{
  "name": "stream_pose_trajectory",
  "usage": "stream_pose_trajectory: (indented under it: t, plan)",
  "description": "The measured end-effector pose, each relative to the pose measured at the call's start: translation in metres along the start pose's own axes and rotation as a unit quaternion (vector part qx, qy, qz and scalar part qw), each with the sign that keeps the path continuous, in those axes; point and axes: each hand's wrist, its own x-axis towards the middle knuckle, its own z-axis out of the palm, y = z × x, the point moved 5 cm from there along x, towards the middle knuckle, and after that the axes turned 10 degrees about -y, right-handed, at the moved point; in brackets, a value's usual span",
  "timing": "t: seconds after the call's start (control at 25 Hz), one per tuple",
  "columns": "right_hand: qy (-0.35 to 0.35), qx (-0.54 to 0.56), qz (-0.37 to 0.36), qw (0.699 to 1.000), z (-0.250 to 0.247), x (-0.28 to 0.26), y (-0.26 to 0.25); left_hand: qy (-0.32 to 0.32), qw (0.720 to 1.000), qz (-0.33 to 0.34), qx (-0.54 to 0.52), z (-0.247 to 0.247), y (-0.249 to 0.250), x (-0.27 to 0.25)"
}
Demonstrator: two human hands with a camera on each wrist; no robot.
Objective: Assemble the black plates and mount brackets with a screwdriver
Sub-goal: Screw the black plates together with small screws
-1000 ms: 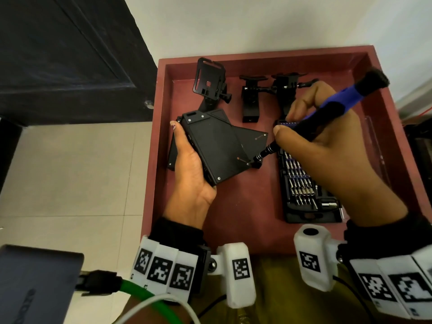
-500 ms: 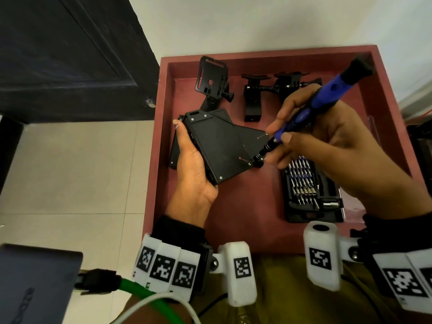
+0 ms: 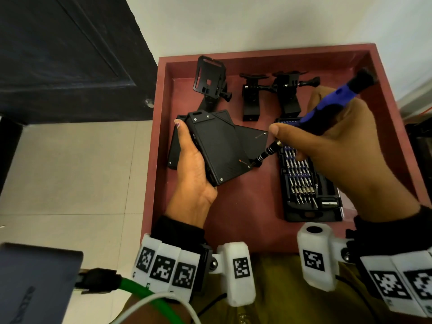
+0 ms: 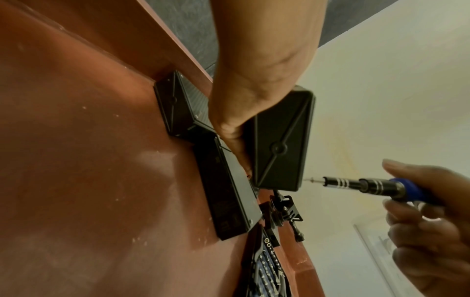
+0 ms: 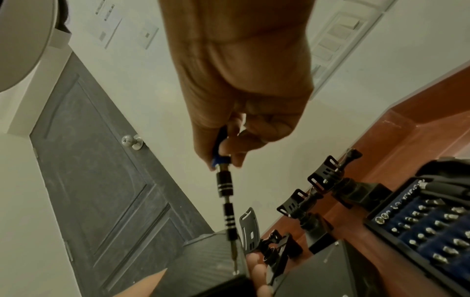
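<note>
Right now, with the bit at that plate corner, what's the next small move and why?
Probably seat the bit and begin turning. The right hand grips the screwdriver, whose tip in the left wrist view sits at the corner of the black plate that the left hand holds raised off the red tray. Whether the bit is in the screw head is too small to tell.

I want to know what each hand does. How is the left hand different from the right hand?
The left hand grips a black plate assembly, lifted off the red tray; the right hand holds a blue screwdriver. The left hand wraps round an edge; the right hand pinches the handle, the tip at the plate's corner. Both wear tagged wrist bands.
</note>
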Motion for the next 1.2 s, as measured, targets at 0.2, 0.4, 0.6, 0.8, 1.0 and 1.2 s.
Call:
stream_pose_trajectory:
  t: [0.2, 0.4, 0.6, 0.8, 1.0, 1.2]
  plan:
    - [0.089, 0.031, 0.017, 0.995, 0.003, -0.001, 0.010, -0.006, 1.000, -0.003, 0.005, 0.000, -0.001, 0.001]
    - [0.087, 0.022, -0.024, 0.996, 0.008, -0.002, 0.005, -0.007, 1.000, -0.006, -0.004, 0.000, -0.001, 0.001]
    - [-0.016, 0.148, -0.094, 0.984, 0.016, 0.002, -0.003, -0.016, 1.000, -0.002, -0.010, 0.002, 0.000, 0.001]
    - [-0.169, 0.202, -0.059, 0.963, 0.013, -0.003, -0.007, -0.003, 1.000, 0.014, -0.015, -0.001, 0.002, 0.002]
    - [-0.130, 0.186, -0.032, 0.973, 0.007, -0.001, -0.003, 0.001, 1.000, 0.007, -0.012, 0.000, 0.002, 0.000]
    - [-0.047, 0.067, -0.043, 0.996, 0.005, -0.001, -0.005, 0.014, 1.000, 0.010, -0.019, -0.001, 0.003, 0.000]
